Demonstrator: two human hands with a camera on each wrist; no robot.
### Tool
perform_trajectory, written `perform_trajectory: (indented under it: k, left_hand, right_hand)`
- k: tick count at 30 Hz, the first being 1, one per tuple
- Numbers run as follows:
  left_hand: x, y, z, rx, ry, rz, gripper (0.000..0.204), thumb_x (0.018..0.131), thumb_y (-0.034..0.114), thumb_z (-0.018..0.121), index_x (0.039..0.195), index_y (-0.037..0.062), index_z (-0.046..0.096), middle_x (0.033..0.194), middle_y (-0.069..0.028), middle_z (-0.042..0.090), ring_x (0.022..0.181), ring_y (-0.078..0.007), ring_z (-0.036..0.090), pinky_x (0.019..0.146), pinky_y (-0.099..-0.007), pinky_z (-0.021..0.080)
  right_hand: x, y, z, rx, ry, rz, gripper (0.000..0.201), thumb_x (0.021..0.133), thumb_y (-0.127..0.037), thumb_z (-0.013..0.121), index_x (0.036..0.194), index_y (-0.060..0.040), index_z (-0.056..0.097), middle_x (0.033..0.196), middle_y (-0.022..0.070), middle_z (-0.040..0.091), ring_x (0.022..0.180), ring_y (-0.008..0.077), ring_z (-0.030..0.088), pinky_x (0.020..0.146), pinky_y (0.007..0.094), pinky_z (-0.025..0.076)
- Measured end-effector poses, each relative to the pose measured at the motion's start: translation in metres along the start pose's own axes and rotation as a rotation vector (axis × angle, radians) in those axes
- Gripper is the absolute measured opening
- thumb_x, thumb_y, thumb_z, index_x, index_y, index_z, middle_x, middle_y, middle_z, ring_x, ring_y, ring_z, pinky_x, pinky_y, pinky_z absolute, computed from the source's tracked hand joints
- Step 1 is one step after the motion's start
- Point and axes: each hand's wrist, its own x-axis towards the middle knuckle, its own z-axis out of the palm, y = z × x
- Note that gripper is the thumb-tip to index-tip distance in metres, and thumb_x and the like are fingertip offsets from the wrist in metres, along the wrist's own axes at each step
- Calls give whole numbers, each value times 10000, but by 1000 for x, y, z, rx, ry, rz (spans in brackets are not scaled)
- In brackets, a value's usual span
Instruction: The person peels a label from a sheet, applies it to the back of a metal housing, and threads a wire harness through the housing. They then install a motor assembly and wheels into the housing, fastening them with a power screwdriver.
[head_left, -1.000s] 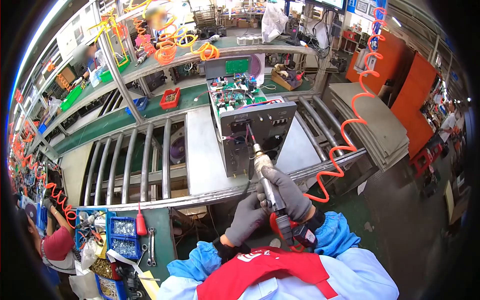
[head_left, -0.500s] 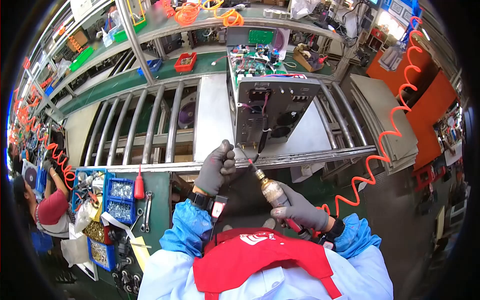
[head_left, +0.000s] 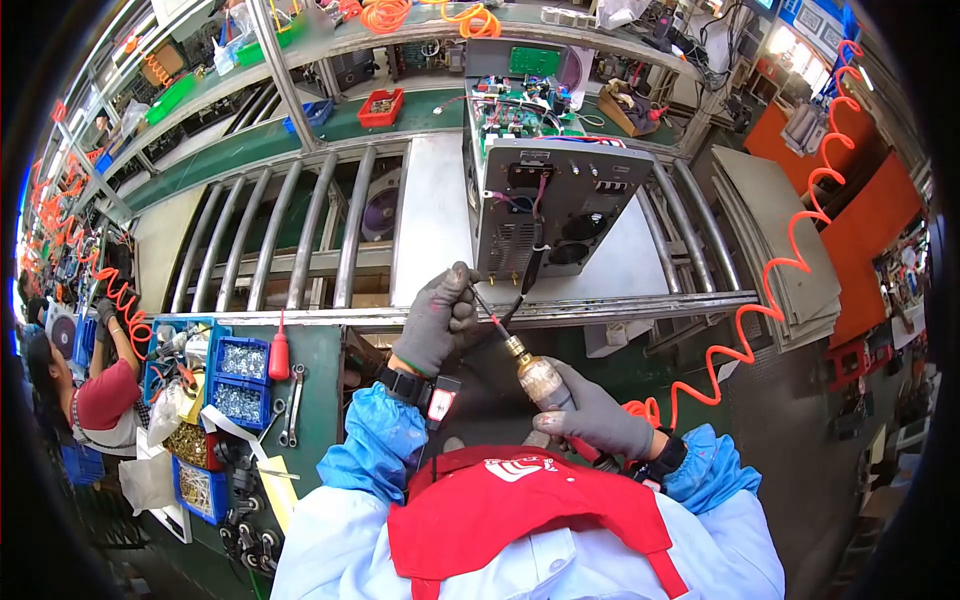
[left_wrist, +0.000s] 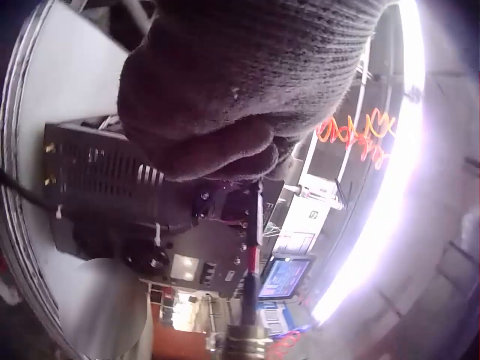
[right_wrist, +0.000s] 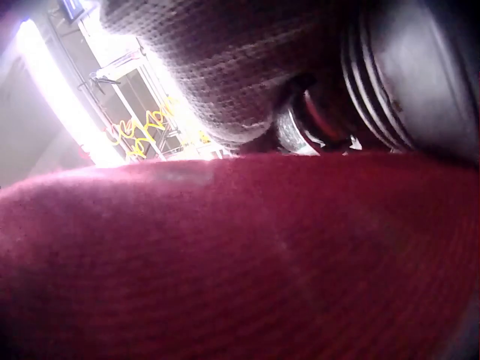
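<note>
The left grip (head_left: 435, 320), a hand in a grey knitted glove, is pinching the far end of a thin, dark metal driver bit (head_left: 489, 312) with a red band, its curled fingers hiding the tip. The right grip (head_left: 595, 410), also grey-gloved, is wrapping round the worn, pale cylindrical body of a power driver (head_left: 545, 385) with a brass-coloured collar. The driver is slanting up toward the left hand, in front of the conveyor's near rail. An orange-red coiled hose (head_left: 785, 320) is looping down toward the right hand from the upper right.

Beyond the hands, a dark grey, box-shaped metal machine (head_left: 560, 215) with exposed green circuit boards is standing on a flat white board (head_left: 430, 230), which is lying on a conveyor of steel rollers (head_left: 320, 230). A black cable (head_left: 530, 275) is hanging down its back panel, well apart from the driver's body.

To the left, a green tabletop (head_left: 325, 370) is holding blue plastic bins (head_left: 268, 400) of small metal parts, a red plastic bottle (head_left: 279, 355) with a thin nozzle, and steel wrenches (head_left: 293, 405) lying just beside the bins. At the far left, another person (head_left: 105, 400) in a dark red top is reaching forward with a gloved hand.
</note>
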Motion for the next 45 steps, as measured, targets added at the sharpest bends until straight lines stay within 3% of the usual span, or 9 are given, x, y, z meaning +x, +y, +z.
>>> perform_trajectory:
  k: [4, 7, 10, 17, 27, 32, 36, 37, 45]
  left_hand:
    - [11, 10, -5, 403, -72, 196, 317, 961, 309, 691, 1020, -3, 694, 698, 56, 528, 544, -18, 402, 480, -186, 296]
    - [22, 24, -7, 501, -119, 81, 250, 944, 254, 709, 957, 4, 698, 673, 49, 531, 533, -30, 418, 464, -189, 285]
    - [35, 11, -1, 397, -128, 125, 263, 967, 265, 685, 971, 3, 678, 658, 58, 507, 525, -23, 400, 461, -192, 282]
    - [62, -7, 63, 277, 196, 204, 362, 979, 335, 657, 1165, 26, 628, 643, 66, 429, 492, -35, 376, 438, -209, 287]
    - [117, -19, 85, 204, 426, 440, 179, 957, 208, 676, 857, 75, 611, 621, 56, 472, 487, -48, 396, 431, -232, 313]
    - [113, -34, 94, 128, 347, 654, 81, 956, 129, 655, 969, 52, 675, 758, 52, 573, 591, -21, 436, 500, -209, 343]
    - [115, -24, 73, 597, 84, 801, 325, 949, 102, 659, 1257, 1, 656, 1046, -29, 677, 911, -71, 588, 816, -222, 486]
    - [119, -20, 63, 614, 34, 635, 391, 947, 93, 657, 1322, -8, 619, 1138, -57, 681, 1019, -99, 605, 912, -245, 485]
    - [135, 12, 56, 751, -142, 633, 157, 952, 122, 657, 1052, 2, 672, 922, -11, 658, 880, -88, 588, 816, -246, 485]
  right_hand:
    - [-7, -26, -3, 146, -66, 180, 665, 892, -290, 711, 1436, -62, 403, 987, 81, 567, 843, 160, 575, 695, 322, 517]
    - [-10, 13, -16, 989, -334, 315, 782, 903, -367, 691, 1535, -110, 309, 908, 85, 539, 701, 168, 517, 584, 308, 484]
    - [-2, 19, -20, 1300, -449, 294, 693, 919, -422, 668, 1470, -113, 383, 846, 86, 495, 658, 166, 470, 562, 289, 452]
    - [-7, -14, -36, 592, 34, 129, 519, 875, -361, 691, 1274, -115, 468, 850, 62, 629, 689, 167, 636, 576, 315, 531]
    - [-14, -15, -49, 569, 167, 79, 488, 858, -326, 699, 1225, -111, 459, 826, 57, 623, 655, 170, 639, 559, 318, 535]
    - [-14, -14, -55, 555, 166, 61, 491, 855, -319, 709, 1222, -108, 459, 819, 61, 620, 652, 172, 640, 555, 318, 535]
    - [-17, -17, -59, 538, 153, 31, 488, 855, -321, 712, 1216, -108, 461, 814, 58, 615, 650, 166, 636, 558, 320, 535]
    - [-17, -17, -59, 535, 152, 27, 487, 856, -323, 712, 1214, -109, 461, 812, 57, 614, 650, 165, 635, 560, 320, 535]
    - [-16, -22, -62, 544, 152, 17, 500, 868, -311, 696, 1257, -110, 455, 821, 62, 610, 658, 160, 627, 561, 319, 534]
